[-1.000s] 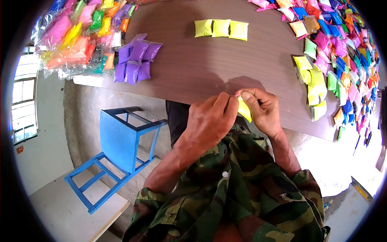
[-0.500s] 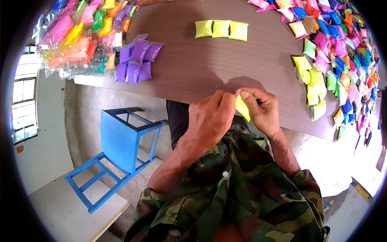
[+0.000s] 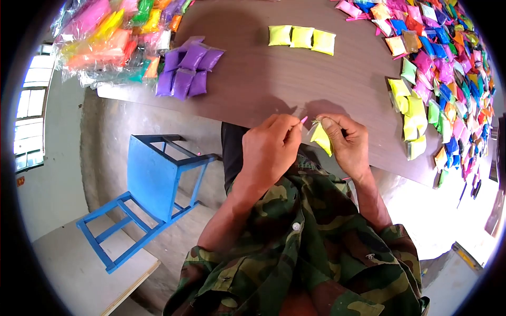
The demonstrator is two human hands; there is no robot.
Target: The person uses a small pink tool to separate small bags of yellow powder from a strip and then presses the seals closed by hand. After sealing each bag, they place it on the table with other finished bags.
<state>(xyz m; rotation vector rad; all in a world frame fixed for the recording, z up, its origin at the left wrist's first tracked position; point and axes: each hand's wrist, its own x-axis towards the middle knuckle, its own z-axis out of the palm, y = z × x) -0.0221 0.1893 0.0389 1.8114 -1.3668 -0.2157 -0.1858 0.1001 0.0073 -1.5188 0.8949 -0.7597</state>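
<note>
Left hand (image 3: pixel 270 150): fingers narrow, pinching a small pink piece (image 3: pixel 303 120) at the tips. Right hand (image 3: pixel 350 147): thumb and fingers closed on the upper end of a small yellow bag (image 3: pixel 322 139), body hanging below the fingertips, over the near edge of the bench (image 3: pixel 253 68). Pink piece and bag top are near each other with a slight gap between; can't tell what the pale wisps at the bag top are. My read for good handling: pinch right at the bag's top, thumb flat, no squeeze on the filled part, since a soft bag would bulge or split. Work with left fingertips only, wrist quiet, pull in line with the bag top, not sideways; thin film could tear. Both hands low by the bench edge is good, short drop if something slips. Ahead of the fingers: three yellow bags (image 3: pixel 302 38) in a touching row, well apart from the hands. Forward-left of the left fingers: purple bags (image 3: pixel 183 81), clustered. Right of the right fingers: a yellow stack (image 3: pixel 415 113). Farther right, a mixed heap (image 3: pixel 445 71); farther left, clear plastic packs (image 3: pixel 108 45). Elbows should stay off both.
</note>
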